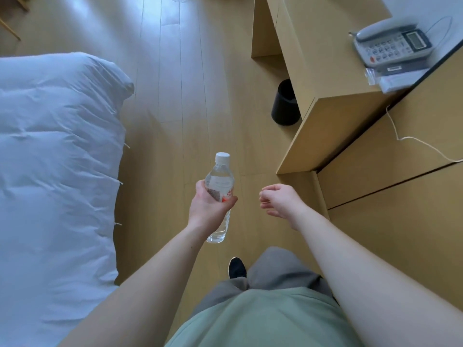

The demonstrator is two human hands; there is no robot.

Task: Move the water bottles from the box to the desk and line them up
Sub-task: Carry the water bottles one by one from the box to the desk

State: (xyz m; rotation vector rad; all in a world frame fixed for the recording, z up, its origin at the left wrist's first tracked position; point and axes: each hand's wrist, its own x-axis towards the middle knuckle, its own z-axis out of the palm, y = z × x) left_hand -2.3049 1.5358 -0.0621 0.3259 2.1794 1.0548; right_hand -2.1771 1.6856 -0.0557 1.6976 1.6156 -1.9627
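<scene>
The left hand [209, 205] wraps its fingers round the middle of a clear water bottle [219, 189], held upright over the floor, left of the desk [350, 78]. The right hand [278, 200] hangs just left of the desk with loosely curled fingers, holding nothing. Farther on, a telephone [393, 45] sits on the desk and a black bin [285, 103] stands under it.

White duvet [55, 156] left, black bin [284, 106] on floor, telephone [392, 45] right.
</scene>
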